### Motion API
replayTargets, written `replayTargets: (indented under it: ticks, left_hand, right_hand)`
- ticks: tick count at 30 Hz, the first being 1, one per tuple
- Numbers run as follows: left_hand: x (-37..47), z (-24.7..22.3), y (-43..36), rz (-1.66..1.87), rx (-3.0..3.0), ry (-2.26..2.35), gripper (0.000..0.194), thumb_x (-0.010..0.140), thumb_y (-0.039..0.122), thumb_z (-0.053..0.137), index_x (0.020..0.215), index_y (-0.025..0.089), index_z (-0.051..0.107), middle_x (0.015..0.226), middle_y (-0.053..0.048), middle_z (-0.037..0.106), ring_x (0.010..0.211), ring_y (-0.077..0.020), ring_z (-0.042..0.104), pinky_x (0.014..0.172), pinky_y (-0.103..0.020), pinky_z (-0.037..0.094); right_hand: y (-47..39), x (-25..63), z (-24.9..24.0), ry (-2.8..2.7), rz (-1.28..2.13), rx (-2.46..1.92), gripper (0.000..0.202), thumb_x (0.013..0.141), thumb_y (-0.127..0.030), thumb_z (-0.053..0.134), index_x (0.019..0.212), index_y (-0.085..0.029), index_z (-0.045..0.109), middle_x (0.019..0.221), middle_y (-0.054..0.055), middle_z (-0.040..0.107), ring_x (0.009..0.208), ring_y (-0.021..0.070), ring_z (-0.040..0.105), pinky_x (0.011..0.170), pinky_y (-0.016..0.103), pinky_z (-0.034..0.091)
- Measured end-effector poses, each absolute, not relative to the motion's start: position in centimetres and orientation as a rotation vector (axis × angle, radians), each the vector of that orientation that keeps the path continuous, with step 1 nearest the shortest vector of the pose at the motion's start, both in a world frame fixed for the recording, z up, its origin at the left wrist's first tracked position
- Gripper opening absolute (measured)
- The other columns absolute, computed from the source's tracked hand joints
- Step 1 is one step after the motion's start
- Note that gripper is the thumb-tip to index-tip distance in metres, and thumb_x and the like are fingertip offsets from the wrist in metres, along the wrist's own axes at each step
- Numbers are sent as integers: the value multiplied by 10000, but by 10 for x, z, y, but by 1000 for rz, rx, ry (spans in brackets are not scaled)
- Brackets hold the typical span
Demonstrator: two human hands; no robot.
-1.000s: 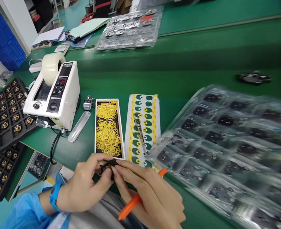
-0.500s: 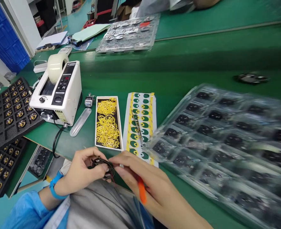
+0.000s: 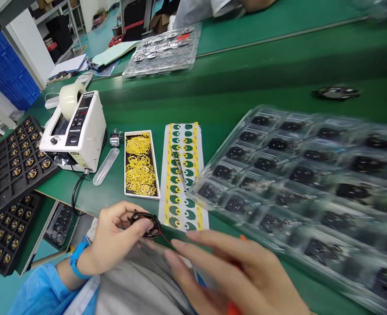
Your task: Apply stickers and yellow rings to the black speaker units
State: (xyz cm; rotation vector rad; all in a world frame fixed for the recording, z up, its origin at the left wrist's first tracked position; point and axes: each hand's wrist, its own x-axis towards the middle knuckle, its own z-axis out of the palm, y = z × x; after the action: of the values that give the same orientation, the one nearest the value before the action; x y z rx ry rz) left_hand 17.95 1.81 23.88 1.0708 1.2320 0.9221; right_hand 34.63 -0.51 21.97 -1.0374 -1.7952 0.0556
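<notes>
My left hand (image 3: pixel 114 240) pinches a small round black part (image 3: pixel 146 224) with thin red and black wires, held just over the table's near edge. My right hand (image 3: pixel 242 280) is blurred, fingers spread and pointing left, apart from the part; an orange pen (image 3: pixel 232 309) shows under its palm and at its top edge. Just beyond my hands lie a white box of yellow rings (image 3: pixel 140 164) and a sheet of green and yellow stickers (image 3: pixel 181 173).
A white tape dispenser (image 3: pixel 73 132) stands at the left beside black trays of gold-ringed parts (image 3: pixel 8 166). A clear blister tray of black parts (image 3: pixel 308 175) fills the right. A lone black part (image 3: pixel 336 92) and another clear tray (image 3: pixel 162 52) lie farther back.
My right hand has let go of the black part and pulled back toward the right and nearer me, still with the orange pen. My left hand keeps the part.
</notes>
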Motion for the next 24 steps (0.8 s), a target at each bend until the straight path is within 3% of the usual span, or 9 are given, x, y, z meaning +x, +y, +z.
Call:
replayTargets:
  ticks: [3,7,14,20,24]
  left_hand:
    - [185,243,10,930,1141,1200,347,824,447,747,941,121,721,694,-43,719,550,-130,647,494,-206,576]
    - [193,247,5,975,1414,1200,291,896,301,674,1115,123,748,617,-7,714,544,-132,674,540,-197,617]
    - [204,239,11,1143,1813,1119,205,888,136,627,1037,132,767,756,-39,802,538,-115,710,556,-137,603]
    - [202,236,12,1167,1888,1122,201,881,98,618,1022,131,757,723,-36,794,491,-101,686,526,-116,575]
    - [197,233,13,1176,1896,1116,254,870,61,614,1081,131,738,853,-66,817,542,-98,702,613,-126,595]
  right_hand:
    - [-10,342,216,-1814,-141,-1060,102,961,-135,644,1018,-216,672,927,66,727,615,135,641,565,264,510]
    - [-7,338,211,-1702,-133,-1037,118,930,-49,662,1009,-137,658,897,113,755,722,170,699,653,278,546]
    - [-5,347,213,-1679,-211,-1042,94,949,-19,623,986,-98,657,851,134,767,695,165,708,594,263,538]
    - [1,355,214,-1770,-211,-996,95,985,-45,584,971,-101,659,844,140,770,614,145,677,536,260,508]
    - [3,351,213,-1808,-170,-993,83,968,-36,611,980,-102,661,832,142,768,637,152,688,554,261,526]
